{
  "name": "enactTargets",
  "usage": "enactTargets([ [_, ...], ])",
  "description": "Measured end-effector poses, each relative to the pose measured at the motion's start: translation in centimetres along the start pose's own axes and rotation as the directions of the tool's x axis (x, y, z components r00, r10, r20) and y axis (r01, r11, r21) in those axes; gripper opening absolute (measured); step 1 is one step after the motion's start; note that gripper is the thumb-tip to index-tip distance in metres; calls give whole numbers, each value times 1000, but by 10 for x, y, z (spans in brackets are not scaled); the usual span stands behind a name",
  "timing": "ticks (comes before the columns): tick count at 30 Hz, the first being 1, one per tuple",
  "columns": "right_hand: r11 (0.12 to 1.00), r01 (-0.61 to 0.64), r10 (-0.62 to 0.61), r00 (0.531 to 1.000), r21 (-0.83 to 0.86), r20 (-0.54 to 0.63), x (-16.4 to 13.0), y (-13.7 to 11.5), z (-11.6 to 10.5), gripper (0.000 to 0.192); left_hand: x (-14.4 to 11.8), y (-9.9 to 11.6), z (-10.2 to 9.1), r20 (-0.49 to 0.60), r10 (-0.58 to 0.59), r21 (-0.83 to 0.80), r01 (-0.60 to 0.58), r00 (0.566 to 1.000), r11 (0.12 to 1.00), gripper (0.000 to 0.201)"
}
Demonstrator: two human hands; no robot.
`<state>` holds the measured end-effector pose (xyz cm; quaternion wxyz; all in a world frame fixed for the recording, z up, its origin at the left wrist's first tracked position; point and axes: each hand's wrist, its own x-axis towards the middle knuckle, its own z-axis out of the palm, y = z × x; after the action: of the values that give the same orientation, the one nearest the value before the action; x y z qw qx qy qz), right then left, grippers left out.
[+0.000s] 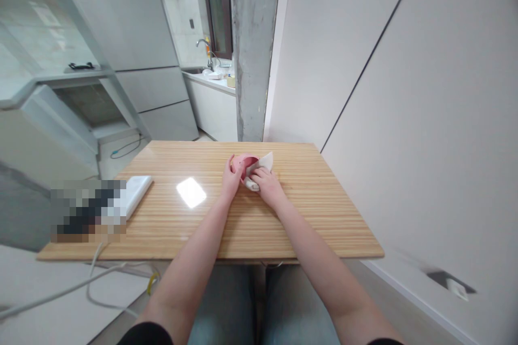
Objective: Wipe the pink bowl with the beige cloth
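A pink bowl-like container is tipped on its side over the table, its opening turned partly towards me. My left hand grips it by its left side, thumb near the rim. An off-white cloth is bunched in my right hand, whose fingers press it at the container's mouth. One corner of the cloth sticks up at the right, and a folded part hangs below the rim. The fingertips of my right hand are partly hidden in the cloth.
The wood-grain table spans the space in front of me. A white box-like object lies at its left edge beside a pixelated area. Pale cables hang at the lower left. A wall stands close on the right; a sink counter is behind.
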<state>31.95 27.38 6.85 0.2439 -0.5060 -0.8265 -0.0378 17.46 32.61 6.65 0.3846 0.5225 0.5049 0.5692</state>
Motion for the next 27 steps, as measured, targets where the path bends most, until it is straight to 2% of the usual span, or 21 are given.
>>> enactTargets([
  [2,1000,-16,16,1000,-14,0,-1,0,-1,23,-3,1,2,37,-82,-65,85,996,994,60],
  [4,999,-50,50,999,14,-16,-2,1,2,22,-9,1,9,123,-140,-193,162,982,968,70],
  [6,994,-84,88,995,74,-53,-1,3,8,21,-16,0,16,236,-158,-324,231,959,917,78],
  [8,988,-86,97,992,124,-85,0,5,14,22,-21,-1,21,301,-182,-374,291,936,881,76],
  [10,989,-62,75,993,137,-91,2,7,14,21,-21,-1,21,267,-197,-344,284,943,895,68],
  [13,994,-14,24,995,107,-93,4,7,8,19,-14,1,13,158,-145,-265,183,977,947,62],
  [16,998,30,-24,994,48,-103,4,5,1,21,-6,2,4,121,-124,-156,142,985,978,59],
  [19,1000,0,2,995,15,-98,2,3,4,18,-9,1,6,99,-123,-125,135,987,983,67],
  [23,994,-55,68,987,91,-148,3,2,15,18,-20,0,17,102,-75,-130,88,992,988,89],
  [27,981,86,-57,984,175,-167,5,4,11,22,-15,6,8,70,15,-62,-11,997,998,74],
])
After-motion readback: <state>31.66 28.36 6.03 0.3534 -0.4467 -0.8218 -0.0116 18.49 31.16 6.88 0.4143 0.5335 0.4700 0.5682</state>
